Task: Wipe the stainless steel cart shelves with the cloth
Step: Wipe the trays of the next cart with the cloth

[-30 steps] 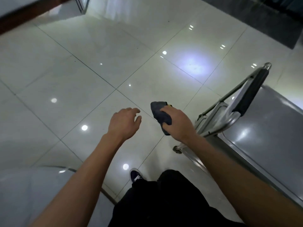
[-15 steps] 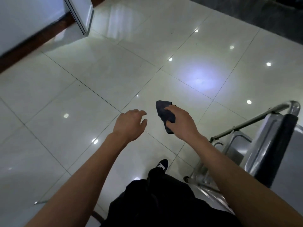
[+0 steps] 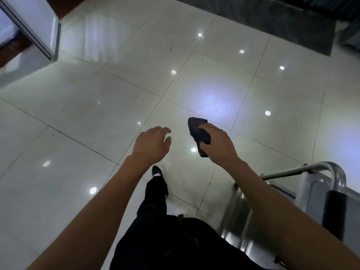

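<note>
A dark blue folded cloth (image 3: 199, 135) is sitting in the grip of the right hand (image 3: 218, 145), fingers curled over it, held out above the glossy tiled floor (image 3: 101, 106) near the centre of the view. The left hand (image 3: 151, 144) is hovering just beside it at 9 o'clock, empty, palm down, fingers loosely bent. Both forearms are reaching forward from the bottom edge. The stainless steel cart (image 3: 303, 191) is standing at 4 o'clock from the cloth, well apart from it, its curved handle with a black grip (image 3: 334, 213) rising at the right edge. Compared with half a second earlier, the cart is sitting lower and further right in view, and a black shoe (image 3: 157, 173) is stepping forward below the left wrist.
</note>
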The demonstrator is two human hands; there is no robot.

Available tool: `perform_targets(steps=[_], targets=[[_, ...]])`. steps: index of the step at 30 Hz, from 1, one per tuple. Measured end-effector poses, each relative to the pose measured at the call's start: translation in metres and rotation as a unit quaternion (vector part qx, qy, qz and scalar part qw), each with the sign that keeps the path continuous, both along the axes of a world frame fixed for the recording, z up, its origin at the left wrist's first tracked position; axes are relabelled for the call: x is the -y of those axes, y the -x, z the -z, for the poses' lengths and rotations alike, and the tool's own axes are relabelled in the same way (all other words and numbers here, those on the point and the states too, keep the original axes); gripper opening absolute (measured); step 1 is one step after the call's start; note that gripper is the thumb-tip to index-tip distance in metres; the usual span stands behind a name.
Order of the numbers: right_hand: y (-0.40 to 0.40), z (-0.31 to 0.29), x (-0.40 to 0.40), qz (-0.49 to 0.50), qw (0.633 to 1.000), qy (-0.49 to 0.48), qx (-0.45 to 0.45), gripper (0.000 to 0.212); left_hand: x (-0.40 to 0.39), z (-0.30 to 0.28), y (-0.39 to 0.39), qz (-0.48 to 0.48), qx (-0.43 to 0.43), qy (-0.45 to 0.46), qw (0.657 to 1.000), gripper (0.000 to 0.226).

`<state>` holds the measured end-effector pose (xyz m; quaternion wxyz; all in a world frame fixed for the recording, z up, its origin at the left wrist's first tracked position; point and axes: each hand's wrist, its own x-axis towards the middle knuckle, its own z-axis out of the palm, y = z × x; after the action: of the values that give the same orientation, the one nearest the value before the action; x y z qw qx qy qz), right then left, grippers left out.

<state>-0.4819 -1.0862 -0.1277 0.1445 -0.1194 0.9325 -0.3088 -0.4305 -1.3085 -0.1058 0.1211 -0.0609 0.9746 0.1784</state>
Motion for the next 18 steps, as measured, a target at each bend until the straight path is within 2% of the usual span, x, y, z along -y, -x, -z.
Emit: perform_targets(steps=[4, 9, 18], targets=[[0.067, 0.004, 0.004, 0.054, 0.998, -0.027, 0.011, 0.057, 0.011, 0.019, 0.089, 0.046, 0.002, -0.01, 0.999, 0.04], [0.13, -0.003, -0.006, 0.135, 0.99, -0.035, 0.023, 0.053, 0.004, 0.016, 0.198, 0.123, 0.014, -0.021, 0.992, 0.04], [0.201, 0.015, -0.076, 0.294, 0.954, 0.011, 0.054, 0.053, -0.074, 0.017, 0.338, 0.278, 0.053, 0.0, 0.959, 0.039]])
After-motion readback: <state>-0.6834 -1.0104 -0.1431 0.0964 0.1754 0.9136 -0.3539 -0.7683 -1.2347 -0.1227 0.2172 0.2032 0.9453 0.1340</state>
